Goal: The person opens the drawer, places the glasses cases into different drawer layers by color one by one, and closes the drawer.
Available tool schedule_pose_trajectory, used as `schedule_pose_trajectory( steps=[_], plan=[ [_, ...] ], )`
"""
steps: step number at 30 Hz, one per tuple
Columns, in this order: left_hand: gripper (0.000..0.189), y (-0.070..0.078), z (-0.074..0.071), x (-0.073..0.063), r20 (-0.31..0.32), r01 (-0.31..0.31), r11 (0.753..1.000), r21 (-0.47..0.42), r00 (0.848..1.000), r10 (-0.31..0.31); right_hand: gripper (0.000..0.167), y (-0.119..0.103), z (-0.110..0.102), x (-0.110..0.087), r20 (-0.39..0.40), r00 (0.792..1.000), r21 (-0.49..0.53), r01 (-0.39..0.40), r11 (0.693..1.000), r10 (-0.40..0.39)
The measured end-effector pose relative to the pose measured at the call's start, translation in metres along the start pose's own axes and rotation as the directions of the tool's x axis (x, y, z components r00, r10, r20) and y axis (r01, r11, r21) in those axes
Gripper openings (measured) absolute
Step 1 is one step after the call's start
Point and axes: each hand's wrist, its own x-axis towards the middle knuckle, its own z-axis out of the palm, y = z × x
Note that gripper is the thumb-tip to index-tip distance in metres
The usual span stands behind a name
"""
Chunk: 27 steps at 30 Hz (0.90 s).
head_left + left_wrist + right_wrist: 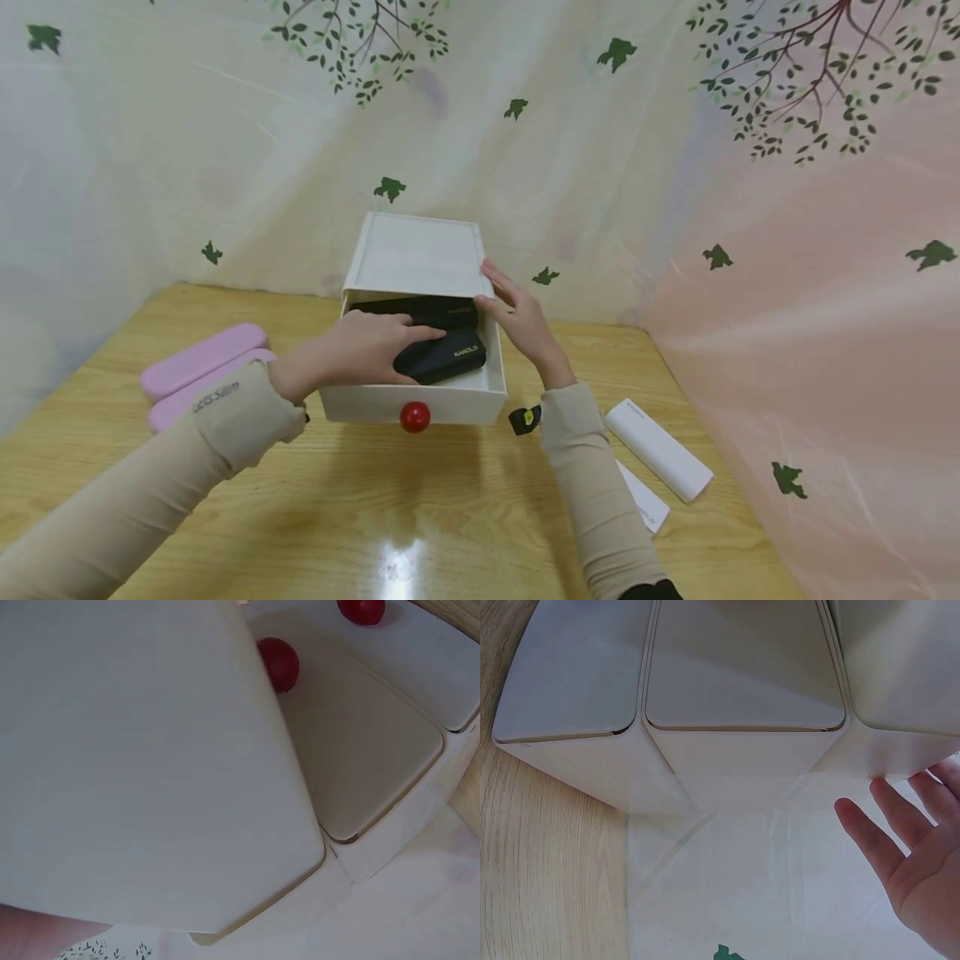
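In the head view, a white drawer box (416, 254) with a red knob (415, 417) stands on the table, its drawer pulled out. Two black cases with gold lettering lie inside: a front case (450, 357) and a rear case (427, 310). My left hand (367, 343) reaches into the drawer and grips the front case, thumb on its near side and index finger along its top. My right hand (525, 325) rests its spread fingers against the box's right edge. In the right wrist view, those fingers (900, 817) touch the white casing's lower edge. The left wrist view hides the left fingers.
Two pink cases (206, 360) lie at the left on the wooden table (315, 517). A white carton (660, 450) and a second white carton (643, 497) lie at the right. Behind hangs a pale leaf-patterned curtain (465, 150). A small black object (523, 420) shows beside the right cuff.
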Motion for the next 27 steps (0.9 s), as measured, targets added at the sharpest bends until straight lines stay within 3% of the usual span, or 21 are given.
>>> schedule_pose_trajectory(
  steps=[6, 15, 21, 27],
  plan=[
    [0.072, -0.0002, -0.0041, -0.0039, 0.037, 0.011, 1.0, -0.002, 0.999, -0.011, 0.055, -0.0012, 0.0009, 0.0011, 0.001, 1.0, 0.009, 0.01, 1.0, -0.01],
    [0.071, 0.0008, -0.0037, -0.0046, 0.038, 0.022, 0.999, -0.028, 0.999, -0.02, 0.055, -0.0024, 0.0006, 0.0007, 0.006, 1.0, 0.004, -0.005, 1.0, 0.005],
    [0.07, -0.0001, -0.0028, -0.0047, 0.028, 0.017, 1.0, -0.013, 0.999, -0.017, 0.054, -0.0006, 0.0, 0.0008, 0.004, 1.0, 0.007, -0.005, 1.0, 0.005],
    [0.071, -0.0028, -0.0023, -0.0072, -0.032, 0.011, 1.0, -0.014, 0.999, -0.011, 0.054, -0.0001, -0.0003, 0.0005, 0.01, 1.0, 0.019, -0.023, 1.0, 0.023]
  ],
)
